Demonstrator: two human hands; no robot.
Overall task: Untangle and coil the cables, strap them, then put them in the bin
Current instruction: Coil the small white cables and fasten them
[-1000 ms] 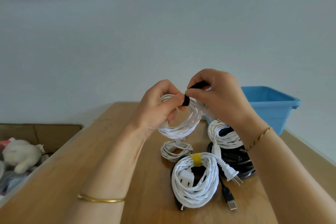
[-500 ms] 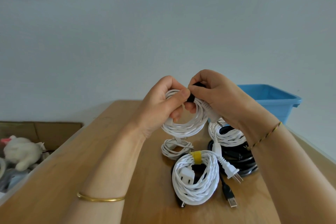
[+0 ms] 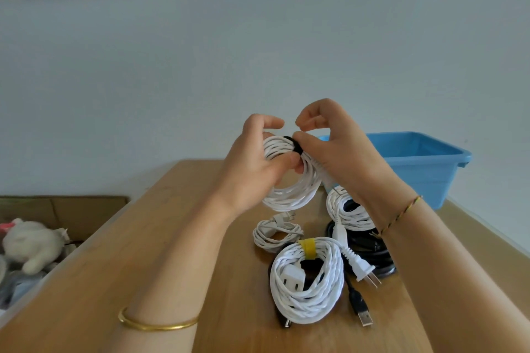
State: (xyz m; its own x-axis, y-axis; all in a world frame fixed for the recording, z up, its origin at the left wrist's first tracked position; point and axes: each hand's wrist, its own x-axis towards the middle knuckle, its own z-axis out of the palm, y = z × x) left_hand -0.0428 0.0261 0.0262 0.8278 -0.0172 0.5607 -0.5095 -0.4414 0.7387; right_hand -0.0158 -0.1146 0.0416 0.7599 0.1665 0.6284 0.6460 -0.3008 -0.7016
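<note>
Far left, beside the bench (image 3: 160, 252), a box (image 3: 86, 209) is holding a plush toy (image 3: 28, 241); not part of the task. Left hand (image 3: 252, 169) is gripping a white coil (image 3: 295, 195) above the bench, fingers curled round its strands and thumb pressing through the centre. A black strap (image 3: 294, 145) is sitting across the top of this coil. Right hand (image 3: 341, 157) is pinching at that strap with thumb and lower fingers, index finger raised and bent. Judgement: strapping of this coil is nearly finished; the strap looks wrapped. Below, on the bench, a small coil (image 3: 269, 245) is lying with no strap visible. Just right of it, a large coil (image 3: 329, 289) is wearing a yellow strap (image 3: 307, 249). Further right, another white coil (image 3: 341, 212) is resting on a black cable (image 3: 372, 252); its strap cannot be made out. The bin (image 3: 415, 175) is standing at the far right edge, its inside mostly hidden. All binning appears outstanding.
</note>
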